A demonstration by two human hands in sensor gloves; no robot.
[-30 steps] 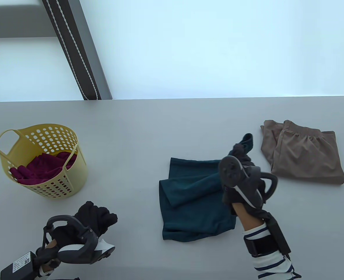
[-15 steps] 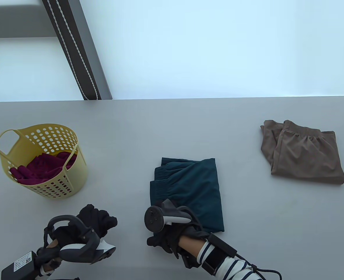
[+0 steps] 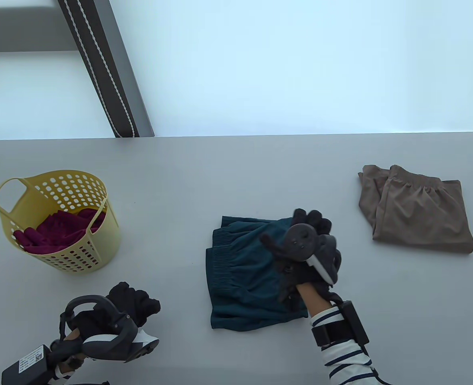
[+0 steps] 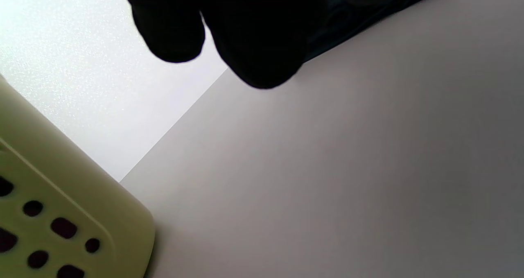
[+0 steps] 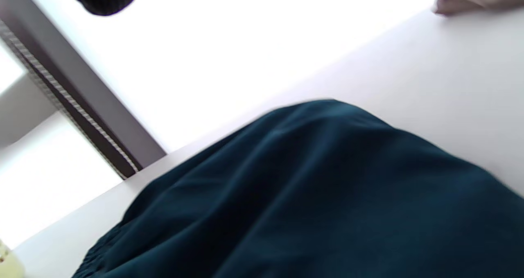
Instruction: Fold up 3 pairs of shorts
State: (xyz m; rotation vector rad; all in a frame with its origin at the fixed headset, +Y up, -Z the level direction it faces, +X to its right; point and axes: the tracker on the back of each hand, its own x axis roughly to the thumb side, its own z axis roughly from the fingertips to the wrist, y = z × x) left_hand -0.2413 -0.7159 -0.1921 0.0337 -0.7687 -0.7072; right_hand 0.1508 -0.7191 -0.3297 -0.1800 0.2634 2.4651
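We are now pressing our right hand [image 3: 306,250], fingers spread, on the teal shorts [image 3: 244,276] at table center, folded over since a second ago; left hand [image 3: 130,300], loosely curled, is idling at seven o'clock.

Open bench [image 3: 172,192] between basket [image 3: 80,256] on the left and teal shorts [image 3: 240,276] at middle. Bare strip between teal shorts and tan shorts [image 3: 417,216] on the right. Wide free band along the far edge. Left hand [image 3: 130,300] parked near the front edge.
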